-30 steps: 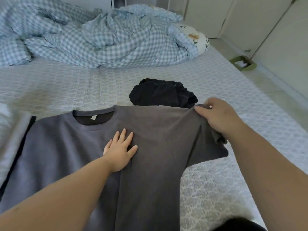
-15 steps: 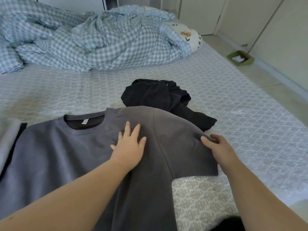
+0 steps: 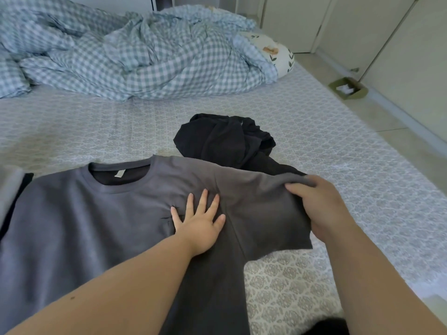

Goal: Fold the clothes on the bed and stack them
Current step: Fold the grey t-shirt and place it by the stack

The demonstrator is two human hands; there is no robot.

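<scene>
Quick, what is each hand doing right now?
Left hand: open, flat on the grey T-shirt.
Right hand: closed, gripping the T-shirt's sleeve.

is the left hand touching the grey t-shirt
Touching. The head view shows the left hand lying flat with fingers spread on the chest of the grey t-shirt, the cloth wrinkling beside its thumb.

Checked duvet [image 3: 135, 52]; pillow [image 3: 273, 50]; green box [image 3: 348, 88]
</scene>
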